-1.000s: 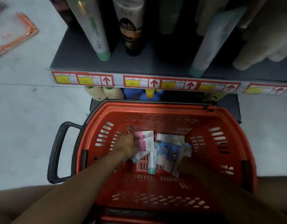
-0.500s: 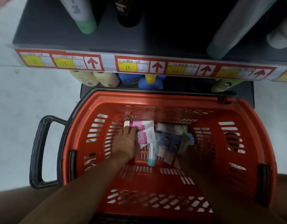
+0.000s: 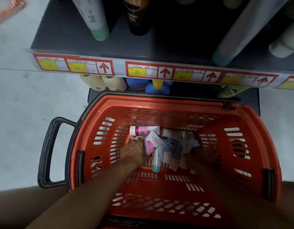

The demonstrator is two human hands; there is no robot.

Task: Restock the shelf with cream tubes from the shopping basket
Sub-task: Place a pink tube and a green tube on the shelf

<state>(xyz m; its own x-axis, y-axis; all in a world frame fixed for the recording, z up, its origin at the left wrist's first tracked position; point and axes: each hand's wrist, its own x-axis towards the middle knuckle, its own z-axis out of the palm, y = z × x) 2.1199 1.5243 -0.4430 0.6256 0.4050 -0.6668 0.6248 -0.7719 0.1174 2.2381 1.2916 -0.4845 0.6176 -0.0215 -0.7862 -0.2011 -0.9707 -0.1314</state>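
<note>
Head view

Surroundings: shelf (image 3: 73, 38) at far, dark, edged with a strip of red and yellow price labels (image 3: 136, 72). Tall tubes stand on it, among them a green-capped white tube (image 3: 95, 17) at far left and a black tube (image 3: 138, 15) beside it. Under the strip, cream bottles (image 3: 101, 82) and a blue item with a yellow cap (image 3: 157, 85) sit on a lower level. Pale floor (image 3: 19, 104) at left.

Basket: orange shopping basket (image 3: 252, 146) with slotted walls, set just below the shelf; its black handle (image 3: 48, 151) hangs out to the left.

In the way: both forearms reach down into the basket and cover part of its floor.

Cream tubes: small heap on the far middle of the basket floor. A white and pink tube (image 3: 143, 131) lies crosswise at far; a pink Softto tube (image 3: 153, 144) tilts just near it; a white tube with a teal cap (image 3: 157, 160) points near; blue and pale sachets (image 3: 174, 149) lie to the right, touching it.

Left hand (image 3: 134, 150): palm down on the heap, fingers curled, touching the pink Softto tube at its left edge; whether it grips the tube I cannot tell.

Right hand (image 3: 191, 153): in shadow at the right of the heap, against the sachets; its fingers are too dark to read.
</note>
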